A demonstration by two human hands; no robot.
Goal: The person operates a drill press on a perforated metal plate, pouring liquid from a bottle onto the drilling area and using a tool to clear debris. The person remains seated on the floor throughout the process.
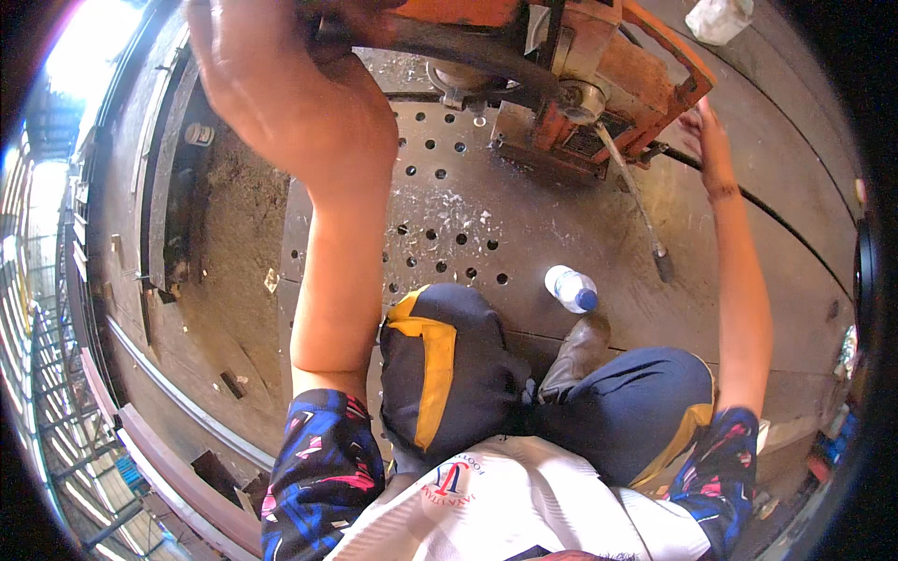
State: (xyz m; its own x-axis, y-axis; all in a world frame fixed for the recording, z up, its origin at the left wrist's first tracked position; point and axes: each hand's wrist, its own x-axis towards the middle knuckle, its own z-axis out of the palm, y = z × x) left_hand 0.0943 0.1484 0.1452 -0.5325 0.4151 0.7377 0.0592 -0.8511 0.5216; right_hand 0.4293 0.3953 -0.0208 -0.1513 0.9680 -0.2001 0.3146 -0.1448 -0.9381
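Note:
An orange, worn drill machine [645, 79] with a block-like base stands on the steel plate in front of me. From its round hub a metal feed lever [631, 182] slants down to a dark grip. My left hand [281, 89] is raised high at the machine's upper left, against its dark upper part; its fingers are mostly hidden or cut off by the upper edge. On the far side, my right hand [703, 140] reaches to the machine's right end, next to the orange frame and a black cable [683, 159]. Its visible fingers look stretched and apart, holding nothing I can see.
The steel plate [552, 220] has rows of drilled holes and scattered pale shavings. A clear bottle with a blue cap [572, 288] lies near my shoe [575, 355]. A crumpled white bag [718, 19] lies at far right. Left are a small white tub [198, 134] and steel beams [173, 187].

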